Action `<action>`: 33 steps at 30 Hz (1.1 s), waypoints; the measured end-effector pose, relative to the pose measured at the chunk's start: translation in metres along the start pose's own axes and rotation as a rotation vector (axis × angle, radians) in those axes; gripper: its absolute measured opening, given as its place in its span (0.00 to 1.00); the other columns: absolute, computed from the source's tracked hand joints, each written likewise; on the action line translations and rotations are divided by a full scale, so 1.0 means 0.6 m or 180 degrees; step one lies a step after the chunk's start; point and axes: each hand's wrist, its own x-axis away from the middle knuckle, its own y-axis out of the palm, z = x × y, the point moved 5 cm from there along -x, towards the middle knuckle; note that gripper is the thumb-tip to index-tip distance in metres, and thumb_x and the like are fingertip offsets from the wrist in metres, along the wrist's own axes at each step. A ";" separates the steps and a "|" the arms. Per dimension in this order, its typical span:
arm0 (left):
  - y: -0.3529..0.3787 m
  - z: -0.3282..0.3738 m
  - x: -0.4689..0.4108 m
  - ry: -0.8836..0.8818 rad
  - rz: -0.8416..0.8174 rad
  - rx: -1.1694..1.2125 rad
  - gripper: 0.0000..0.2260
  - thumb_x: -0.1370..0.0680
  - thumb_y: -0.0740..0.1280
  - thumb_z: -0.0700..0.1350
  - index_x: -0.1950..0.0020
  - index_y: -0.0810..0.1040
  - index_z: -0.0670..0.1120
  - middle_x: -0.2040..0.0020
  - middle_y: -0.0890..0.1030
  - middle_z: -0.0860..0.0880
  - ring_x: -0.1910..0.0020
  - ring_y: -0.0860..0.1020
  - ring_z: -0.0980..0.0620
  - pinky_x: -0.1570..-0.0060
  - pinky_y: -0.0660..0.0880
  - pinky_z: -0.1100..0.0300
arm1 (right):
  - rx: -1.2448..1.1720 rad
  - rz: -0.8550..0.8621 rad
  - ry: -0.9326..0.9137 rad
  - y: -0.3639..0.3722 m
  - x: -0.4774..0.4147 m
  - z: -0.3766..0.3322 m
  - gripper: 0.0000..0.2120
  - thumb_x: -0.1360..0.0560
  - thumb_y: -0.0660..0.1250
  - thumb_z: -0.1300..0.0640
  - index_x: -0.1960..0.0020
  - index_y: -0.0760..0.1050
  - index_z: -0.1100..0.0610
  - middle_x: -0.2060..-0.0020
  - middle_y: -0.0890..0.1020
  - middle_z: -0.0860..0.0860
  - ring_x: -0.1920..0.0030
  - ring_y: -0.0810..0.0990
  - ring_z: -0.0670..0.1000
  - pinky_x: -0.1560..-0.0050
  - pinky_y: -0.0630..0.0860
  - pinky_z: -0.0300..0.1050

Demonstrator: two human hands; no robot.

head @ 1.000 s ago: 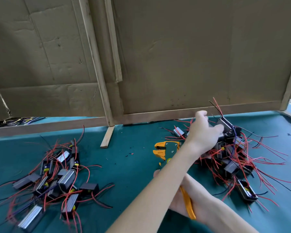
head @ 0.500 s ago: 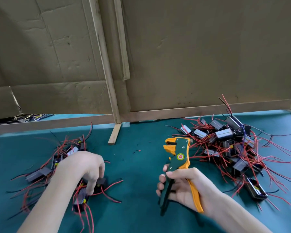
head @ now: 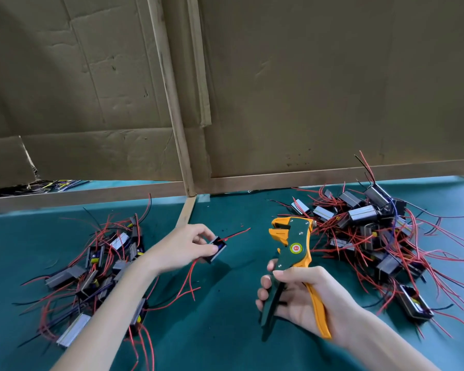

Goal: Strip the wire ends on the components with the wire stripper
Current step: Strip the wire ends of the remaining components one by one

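Note:
My right hand (head: 303,295) grips the handles of a green and orange wire stripper (head: 292,253), its jaws pointing up and away over the teal table (head: 225,330). My left hand (head: 182,247) pinches a small black boxed component (head: 216,249) just left of the stripper. A red wire (head: 236,233) sticks out from the component toward the stripper's jaws, and more red wires hang below it. A gap remains between the wire tip and the jaws.
A pile of components with red and black wires (head: 102,271) lies at the left, a bigger pile (head: 378,236) at the right. A cardboard wall (head: 306,89) with wooden battens (head: 172,103) closes the far side of the table.
My left hand lifted a component out of the left pile and carried it right, toward the stripper. My right hand kept holding the stripper in about the same place.

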 end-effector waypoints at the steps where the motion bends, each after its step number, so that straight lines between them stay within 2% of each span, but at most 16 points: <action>1: 0.006 -0.002 -0.002 0.0022 0.0067 0.0010 0.03 0.24 0.70 0.43 0.53 0.77 0.48 0.64 0.83 0.53 0.65 0.81 0.60 0.59 0.73 0.69 | 0.0003 -0.0014 -0.0013 0.001 0.002 -0.001 0.07 0.37 0.68 0.69 0.59 0.79 0.64 0.63 0.76 0.62 0.64 0.77 0.62 0.57 0.80 0.58; 5: 0.021 -0.006 -0.011 0.0204 0.0489 -0.0157 0.04 0.25 0.71 0.44 0.55 0.77 0.51 0.60 0.84 0.50 0.62 0.78 0.55 0.53 0.75 0.57 | 0.0069 0.0004 -0.0068 0.001 0.005 -0.006 0.10 0.35 0.66 0.72 0.55 0.76 0.64 0.62 0.76 0.62 0.63 0.77 0.62 0.56 0.80 0.58; 9: 0.032 -0.013 -0.017 0.0178 0.0326 -0.0394 0.03 0.25 0.71 0.46 0.56 0.77 0.52 0.60 0.82 0.54 0.61 0.77 0.57 0.56 0.72 0.65 | 0.0074 0.0095 -0.0086 -0.001 0.005 -0.009 0.07 0.33 0.64 0.69 0.55 0.76 0.64 0.62 0.75 0.62 0.63 0.77 0.62 0.57 0.80 0.58; 11: 0.035 -0.016 -0.019 0.0237 0.0268 -0.0867 0.03 0.25 0.70 0.46 0.52 0.78 0.52 0.54 0.80 0.54 0.51 0.75 0.56 0.49 0.70 0.64 | 0.0050 0.0089 -0.0086 -0.001 0.005 -0.009 0.07 0.32 0.64 0.69 0.55 0.76 0.64 0.62 0.75 0.62 0.63 0.77 0.62 0.58 0.80 0.58; 13: 0.039 -0.017 -0.019 0.0358 0.0315 -0.1223 0.10 0.24 0.68 0.44 0.43 0.77 0.53 0.46 0.76 0.53 0.41 0.67 0.55 0.39 0.65 0.59 | 0.0059 0.0064 -0.0074 0.000 0.006 -0.009 0.08 0.33 0.65 0.70 0.55 0.76 0.64 0.63 0.75 0.62 0.63 0.77 0.62 0.58 0.80 0.58; 14: 0.041 -0.017 -0.019 0.0437 0.0315 -0.1178 0.13 0.23 0.67 0.43 0.40 0.76 0.53 0.43 0.75 0.54 0.39 0.65 0.55 0.37 0.63 0.58 | 0.0084 0.0052 -0.0068 0.001 0.007 -0.008 0.09 0.35 0.66 0.71 0.56 0.76 0.64 0.63 0.76 0.62 0.63 0.77 0.62 0.58 0.80 0.58; 16: 0.047 -0.012 -0.018 0.0627 0.0292 -0.0895 0.13 0.23 0.67 0.42 0.42 0.77 0.55 0.42 0.75 0.57 0.38 0.67 0.58 0.37 0.62 0.61 | 0.0120 0.0019 -0.0052 0.003 0.007 -0.008 0.10 0.36 0.66 0.73 0.57 0.78 0.64 0.63 0.76 0.62 0.63 0.77 0.62 0.58 0.80 0.58; 19: 0.056 -0.007 -0.019 0.0839 0.0357 -0.0639 0.06 0.24 0.70 0.43 0.52 0.80 0.55 0.46 0.78 0.58 0.41 0.72 0.59 0.37 0.65 0.60 | 0.0131 0.0023 -0.0055 0.003 0.007 -0.008 0.07 0.34 0.66 0.72 0.58 0.78 0.64 0.63 0.76 0.62 0.63 0.77 0.62 0.57 0.80 0.58; 22: 0.059 -0.004 -0.017 0.0942 0.0524 -0.0430 0.06 0.25 0.72 0.44 0.58 0.81 0.56 0.52 0.80 0.59 0.47 0.76 0.62 0.42 0.68 0.65 | 0.0099 0.0057 -0.0051 0.001 0.006 -0.007 0.08 0.37 0.68 0.70 0.58 0.78 0.64 0.63 0.76 0.62 0.63 0.77 0.62 0.57 0.80 0.58; 25: 0.057 -0.004 -0.016 0.0916 0.0690 -0.0255 0.09 0.25 0.72 0.42 0.59 0.79 0.57 0.57 0.82 0.61 0.52 0.77 0.64 0.49 0.68 0.73 | 0.0095 0.0065 -0.0063 0.000 0.005 -0.007 0.08 0.37 0.69 0.68 0.58 0.78 0.63 0.63 0.76 0.62 0.63 0.77 0.62 0.57 0.80 0.58; 33: 0.056 0.000 -0.012 0.0828 0.0836 0.0067 0.07 0.25 0.71 0.41 0.58 0.77 0.52 0.58 0.81 0.56 0.55 0.77 0.63 0.52 0.68 0.75 | 0.0132 0.0050 -0.0072 0.005 0.007 -0.008 0.07 0.37 0.68 0.68 0.59 0.78 0.63 0.63 0.76 0.62 0.64 0.78 0.62 0.58 0.80 0.57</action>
